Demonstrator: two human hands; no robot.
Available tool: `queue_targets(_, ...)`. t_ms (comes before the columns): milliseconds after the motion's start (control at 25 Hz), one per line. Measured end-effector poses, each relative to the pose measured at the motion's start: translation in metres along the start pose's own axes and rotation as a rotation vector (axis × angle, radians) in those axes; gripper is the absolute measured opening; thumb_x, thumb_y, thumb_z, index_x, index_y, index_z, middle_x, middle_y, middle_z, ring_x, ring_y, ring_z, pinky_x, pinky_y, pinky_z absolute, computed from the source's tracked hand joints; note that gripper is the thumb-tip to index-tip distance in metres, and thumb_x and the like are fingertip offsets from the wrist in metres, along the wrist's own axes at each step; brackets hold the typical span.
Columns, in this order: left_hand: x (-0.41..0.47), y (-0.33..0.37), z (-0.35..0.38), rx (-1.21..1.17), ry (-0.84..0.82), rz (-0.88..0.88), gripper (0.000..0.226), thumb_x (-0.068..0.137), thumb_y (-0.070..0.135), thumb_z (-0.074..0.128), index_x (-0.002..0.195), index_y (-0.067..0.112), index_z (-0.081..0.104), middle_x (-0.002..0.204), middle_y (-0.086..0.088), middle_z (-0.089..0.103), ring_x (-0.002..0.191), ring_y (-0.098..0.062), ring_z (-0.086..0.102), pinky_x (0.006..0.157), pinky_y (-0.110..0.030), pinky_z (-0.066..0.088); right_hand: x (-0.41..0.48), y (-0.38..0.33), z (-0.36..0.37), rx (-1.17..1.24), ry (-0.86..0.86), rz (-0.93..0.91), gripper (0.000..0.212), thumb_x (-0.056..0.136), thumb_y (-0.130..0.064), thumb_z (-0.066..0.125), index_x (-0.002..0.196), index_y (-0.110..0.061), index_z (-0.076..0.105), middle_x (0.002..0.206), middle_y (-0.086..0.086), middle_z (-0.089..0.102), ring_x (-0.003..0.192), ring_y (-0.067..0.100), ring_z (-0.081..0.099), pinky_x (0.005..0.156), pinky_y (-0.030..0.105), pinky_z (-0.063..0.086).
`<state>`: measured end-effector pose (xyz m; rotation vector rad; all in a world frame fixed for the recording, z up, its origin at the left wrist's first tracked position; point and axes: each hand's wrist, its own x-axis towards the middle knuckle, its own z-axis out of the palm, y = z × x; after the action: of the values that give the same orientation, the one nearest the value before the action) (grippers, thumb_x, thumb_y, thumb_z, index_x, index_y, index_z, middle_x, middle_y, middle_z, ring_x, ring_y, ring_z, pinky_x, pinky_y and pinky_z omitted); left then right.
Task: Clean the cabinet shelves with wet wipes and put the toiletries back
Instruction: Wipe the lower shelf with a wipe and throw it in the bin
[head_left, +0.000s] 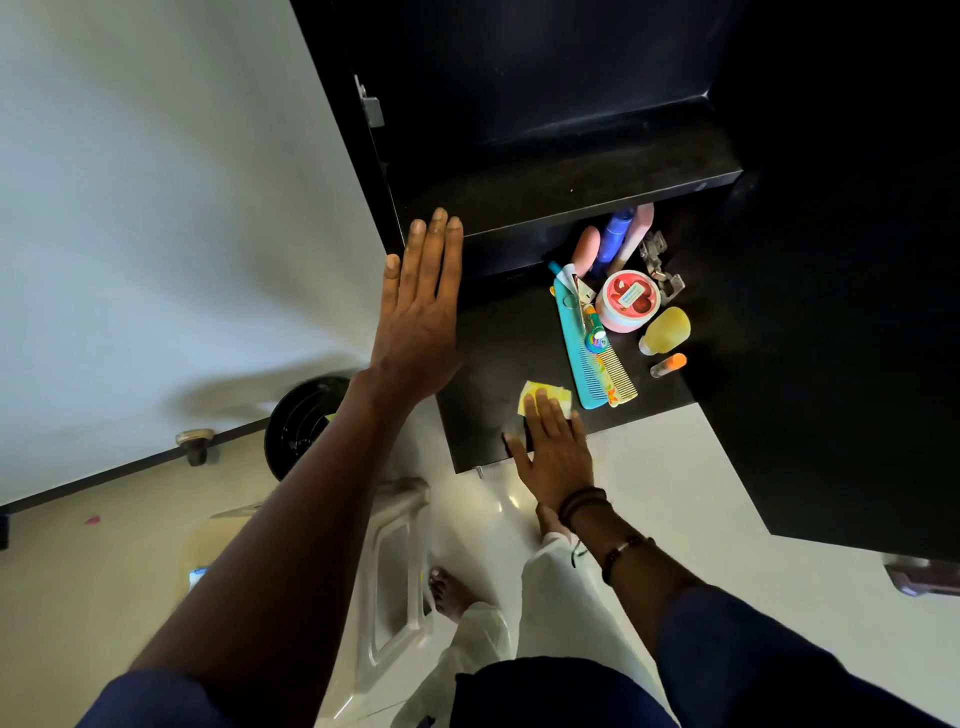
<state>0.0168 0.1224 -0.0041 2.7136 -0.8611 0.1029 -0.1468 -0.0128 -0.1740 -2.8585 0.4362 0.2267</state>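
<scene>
The wipe (561, 396) lies on the lower shelf (496, 353) under the right hand (553, 454); the comb (576, 353) just right of it, jar (627, 301) and bottles (615, 236) beyond.

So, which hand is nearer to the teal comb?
Right. The right hand presses a wipe just beside the comb; the left hand lies flat farther left, at the cabinet's edge.

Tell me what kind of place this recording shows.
Likely a home bathroom or dressing corner: a black cabinet shelf holds a teal comb, a cream jar and a yellow bottle, above a pale glossy floor with a plastic stool.
</scene>
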Motion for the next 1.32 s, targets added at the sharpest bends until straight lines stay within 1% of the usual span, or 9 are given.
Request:
queue_targets(80, 0.000, -0.002, -0.002, 0.007, -0.011, 0.006, 0.107, 0.068, -0.012, 0.059, 0.150, 0.011, -0.006, 0.159, -0.012, -0.006, 0.142, -0.023, -0.019, 0.115, -0.039, -0.010, 0.005, -0.029, 0.006, 0.038, 0.015, -0.084, 0.067, 0.098, -0.053, 0.013, 0.136, -0.011, 0.050, 0.142, 0.010, 0.050, 0.131, 0.028, 0.049, 0.108, 0.047, 0.039)
queue_targets(200, 0.000, -0.007, -0.005, -0.004, -0.036, 0.041, 0.110, 0.071, -0.008, 0.065, 0.150, 0.014, -0.008, 0.159, -0.009, -0.007, 0.143, -0.022, -0.018, 0.115, -0.038, -0.009, -0.035, -0.053, 0.020, 0.037, -0.073, -0.240, 0.062, 0.097, -0.053, 0.026, 0.147, -0.017, 0.034, 0.153, 0.003, 0.034, 0.141, 0.020, 0.033, 0.113, 0.044, 0.029)
queue_targets(360, 0.000, -0.011, -0.006, -0.010, -0.053, 0.064, 0.110, 0.072, -0.009, 0.065, 0.150, 0.016, -0.009, 0.159, -0.007, -0.009, 0.143, -0.022, -0.019, 0.115, -0.038, -0.009, -0.041, -0.008, 0.013, -0.023, -0.067, -0.250, 0.065, 0.095, -0.058, 0.028, 0.148, -0.021, 0.030, 0.154, 0.001, 0.032, 0.142, 0.019, 0.032, 0.116, 0.044, 0.027)
queue_targets(520, -0.001, -0.009, -0.013, -0.037, -0.081, 0.060, 0.107, 0.064, -0.021, 0.046, 0.150, 0.012, -0.008, 0.159, -0.009, -0.011, 0.142, -0.022, -0.022, 0.115, -0.038, -0.009, 0.037, 0.002, -0.010, -0.034, -0.062, -0.107, 0.070, 0.096, -0.055, 0.011, 0.140, -0.011, 0.045, 0.147, 0.010, 0.044, 0.134, 0.029, 0.044, 0.110, 0.048, 0.032)
queue_targets(720, -0.002, -0.004, -0.024, -0.076, -0.130, 0.057, 0.090, 0.065, 0.002, 0.025, 0.150, 0.007, -0.005, 0.159, -0.013, -0.011, 0.144, -0.030, -0.017, 0.116, -0.045, -0.005, 0.096, -0.074, -0.011, 0.097, -0.251, -0.253, 0.059, 0.099, -0.045, 0.029, 0.149, -0.014, 0.024, 0.159, 0.008, 0.015, 0.147, 0.025, 0.016, 0.118, 0.045, 0.014)
queue_targets(920, -0.001, -0.001, -0.030, -0.097, -0.166, 0.066, 0.091, 0.064, 0.016, 0.027, 0.150, 0.005, -0.004, 0.158, -0.014, -0.010, 0.145, -0.031, -0.015, 0.116, -0.045, -0.005, 0.048, -0.085, 0.012, 0.126, -0.143, -0.415, 0.067, 0.089, -0.055, 0.025, 0.137, -0.016, 0.049, 0.148, 0.005, 0.043, 0.135, 0.023, 0.044, 0.108, 0.048, 0.037)
queue_targets(1160, 0.000, -0.004, -0.023, -0.050, -0.158, 0.027, 0.106, 0.060, -0.015, 0.045, 0.150, 0.007, -0.006, 0.159, -0.012, -0.012, 0.144, -0.029, -0.018, 0.116, -0.044, -0.006, 0.104, -0.089, -0.005, 0.101, -0.239, -0.257, 0.062, 0.097, -0.053, 0.028, 0.149, -0.020, 0.026, 0.159, 0.004, 0.016, 0.146, 0.022, 0.017, 0.118, 0.046, 0.007)
queue_targets(1240, 0.000, -0.002, -0.024, -0.058, -0.168, 0.022, 0.106, 0.060, -0.015, 0.046, 0.150, 0.007, -0.006, 0.159, -0.012, -0.012, 0.144, -0.029, -0.018, 0.116, -0.043, -0.007, 0.106, -0.085, -0.006, 0.124, -0.262, -0.305, 0.062, 0.097, -0.051, 0.030, 0.149, -0.017, 0.026, 0.159, 0.006, 0.017, 0.146, 0.024, 0.019, 0.118, 0.045, 0.009)
queue_targets(1320, 0.000, -0.001, -0.027, -0.098, -0.184, 0.024, 0.098, 0.064, -0.005, 0.041, 0.150, 0.007, -0.005, 0.158, -0.012, -0.012, 0.144, -0.030, -0.018, 0.117, -0.045, -0.006, 0.092, -0.067, -0.003, 0.100, -0.181, -0.371, 0.064, 0.094, -0.051, 0.031, 0.143, -0.011, 0.039, 0.154, 0.011, 0.031, 0.140, 0.027, 0.034, 0.116, 0.047, 0.018)
